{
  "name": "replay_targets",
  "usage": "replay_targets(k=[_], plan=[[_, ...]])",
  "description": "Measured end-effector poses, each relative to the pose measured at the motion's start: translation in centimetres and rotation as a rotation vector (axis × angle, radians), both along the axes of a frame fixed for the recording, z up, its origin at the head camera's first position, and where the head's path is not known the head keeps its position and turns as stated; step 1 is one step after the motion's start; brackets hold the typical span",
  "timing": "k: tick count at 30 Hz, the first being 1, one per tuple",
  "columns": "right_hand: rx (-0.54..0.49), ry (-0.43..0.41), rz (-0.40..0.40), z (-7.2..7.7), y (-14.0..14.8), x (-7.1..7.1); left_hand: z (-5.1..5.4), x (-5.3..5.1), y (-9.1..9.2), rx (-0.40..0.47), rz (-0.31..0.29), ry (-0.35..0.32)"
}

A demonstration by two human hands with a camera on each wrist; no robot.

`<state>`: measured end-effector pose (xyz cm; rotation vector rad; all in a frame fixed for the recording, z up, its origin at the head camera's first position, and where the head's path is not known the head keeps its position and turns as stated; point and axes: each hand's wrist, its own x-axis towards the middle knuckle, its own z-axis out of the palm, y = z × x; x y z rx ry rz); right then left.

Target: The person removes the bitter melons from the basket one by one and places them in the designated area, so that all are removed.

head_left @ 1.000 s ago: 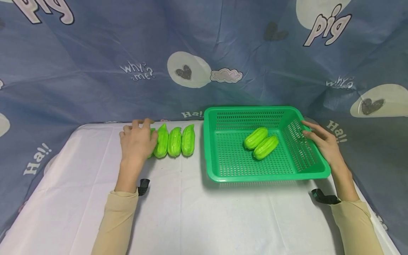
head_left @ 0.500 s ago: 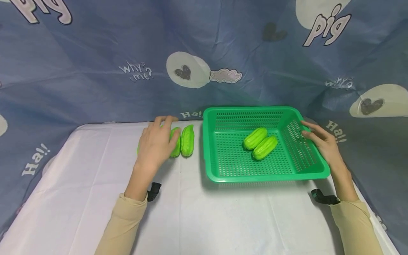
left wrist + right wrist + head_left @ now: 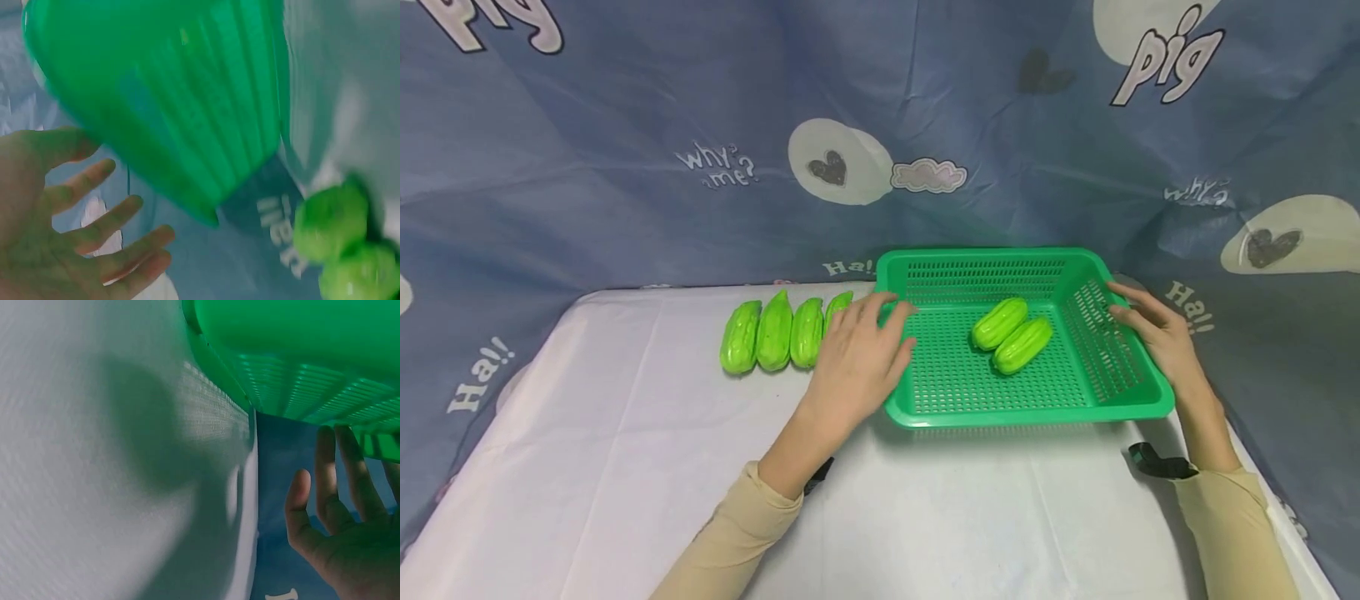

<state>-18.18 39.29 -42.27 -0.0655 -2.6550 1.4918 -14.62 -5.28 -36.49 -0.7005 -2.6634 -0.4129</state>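
A green perforated plastic basket (image 3: 1030,412) stands on the white table with two light-green, ridged vegetables like bitter gourds (image 3: 1023,345) lying side by side in it. To its left, several more such bitter gourds (image 3: 774,330) lie in a row; my left hand partly covers the rightmost. My left hand (image 3: 859,354) is over the basket's left rim, fingers spread and holding nothing. In the left wrist view that hand (image 3: 94,219) appears beside the basket wall (image 3: 187,106). My right hand (image 3: 1161,337) holds the basket's right rim; in the right wrist view several fingers (image 3: 325,462) are outside the wall.
A blue patterned cloth (image 3: 737,208) hangs behind the table and down both sides. White cloth (image 3: 925,517) covers the tabletop. Each wrist carries a small black device, such as the right one (image 3: 1161,462).
My left hand has moved right, from over the left end of the gourd row to the basket's left rim, uncovering the leftmost gourds. My right hand and the basket have stayed put.
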Motion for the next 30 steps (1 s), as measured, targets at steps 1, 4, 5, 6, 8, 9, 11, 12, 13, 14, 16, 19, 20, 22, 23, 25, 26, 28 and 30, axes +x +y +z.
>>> replay_targets(k=[1,4,5,6,8,9,11,12,13,14,16,19,20,22,23,25,26,28,30], plan=[[0.0,0.002,0.001,0.0,0.0,0.0,-0.2,0.2,0.6,-0.006,-0.024,0.001],[-0.008,-0.002,-0.001,0.0,-0.1,0.0,-0.8,0.5,2.3,-0.037,-0.08,0.006],[-0.009,-0.002,-0.002,0.0,0.0,0.0,-1.0,0.6,2.9,-0.05,-0.09,0.008],[-0.009,-0.002,-0.002,0.0,0.0,0.0,-1.1,0.6,3.4,-0.061,-0.1,0.004],[-0.018,-0.005,0.0,0.0,0.0,0.0,-1.3,0.6,4.3,-0.083,-0.112,-0.015],[-0.02,-0.006,0.001,0.0,0.0,0.0,-1.3,0.6,4.8,-0.093,-0.116,-0.026],[-0.022,-0.005,0.002,0.0,0.0,0.0,-1.5,0.6,5.6,-0.116,-0.121,-0.053],[-0.022,-0.004,0.003,0.0,0.0,0.0,-1.5,0.6,5.9,-0.125,-0.125,-0.07],[-0.025,-0.002,0.004,0.0,0.0,-0.1,-1.6,0.5,6.3,-0.136,-0.127,-0.085],[-0.025,0.0,0.005,0.0,0.0,-0.1,-1.6,0.5,6.7,-0.147,-0.13,-0.097],[-0.043,-0.001,0.005,0.0,-0.1,-0.1,-1.7,0.4,7.4,-0.161,-0.133,-0.12],[-0.062,-0.003,0.01,0.0,-0.1,-0.2,-1.8,0.2,8.4,-0.183,-0.132,-0.145],[-0.061,-0.003,0.01,0.0,-0.1,-0.2,-1.9,0.1,8.7,-0.191,-0.132,-0.15],[-0.055,-0.004,0.01,0.0,-0.1,-0.2,-2.1,-0.1,9.3,-0.206,-0.135,-0.168],[-0.054,-0.005,0.008,0.0,-0.1,-0.2,-2.1,-0.2,9.6,-0.216,-0.143,-0.171],[-0.053,-0.007,0.002,0.1,-0.1,-0.3,-2.3,-0.4,10.2,-0.23,-0.163,-0.187],[-0.053,-0.008,-0.001,0.1,-0.2,-0.2,-2.3,-0.5,10.5,-0.237,-0.176,-0.194],[-0.054,-0.011,-0.001,0.1,-0.2,-0.3,-2.4,-0.8,11.1,-0.25,-0.199,-0.209],[-0.055,-0.018,-0.009,0.1,-0.1,-0.3,-2.5,-0.9,11.6,-0.264,-0.21,-0.225]])
